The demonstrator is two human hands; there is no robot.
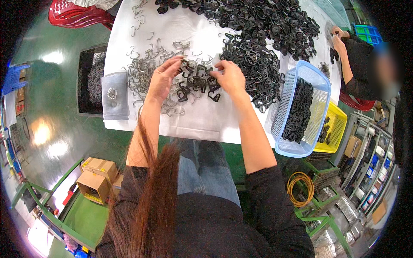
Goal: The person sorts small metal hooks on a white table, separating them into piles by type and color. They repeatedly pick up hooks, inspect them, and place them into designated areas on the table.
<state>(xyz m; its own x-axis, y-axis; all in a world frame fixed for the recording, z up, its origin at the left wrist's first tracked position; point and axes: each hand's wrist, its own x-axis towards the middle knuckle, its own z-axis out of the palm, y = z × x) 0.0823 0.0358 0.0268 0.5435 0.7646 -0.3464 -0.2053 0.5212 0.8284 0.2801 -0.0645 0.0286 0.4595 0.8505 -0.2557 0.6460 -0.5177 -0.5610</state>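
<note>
My left hand [164,78] is closed in a pinch above the white-covered table, with a small piece at its fingertips too small to make out clearly. Opposite it, my right hand [231,78] has its fingers curled, the tips pinching the edge of a black clip [211,74]. Between and below the hands lies a small group of black C-shaped clips [196,84]. Thin metal clips [144,75] are scattered beside my left hand. A dense heap of black clips [256,64] spreads to the right of my right hand.
Round black parts [262,21] cover the table's far side. A blue basket [318,101] holding black clips and a yellow basket [341,124] stand at right. A grey cloth [115,112] hangs at the left edge, near a dark bin [84,92]. A co-worker's hand [339,38] works far right.
</note>
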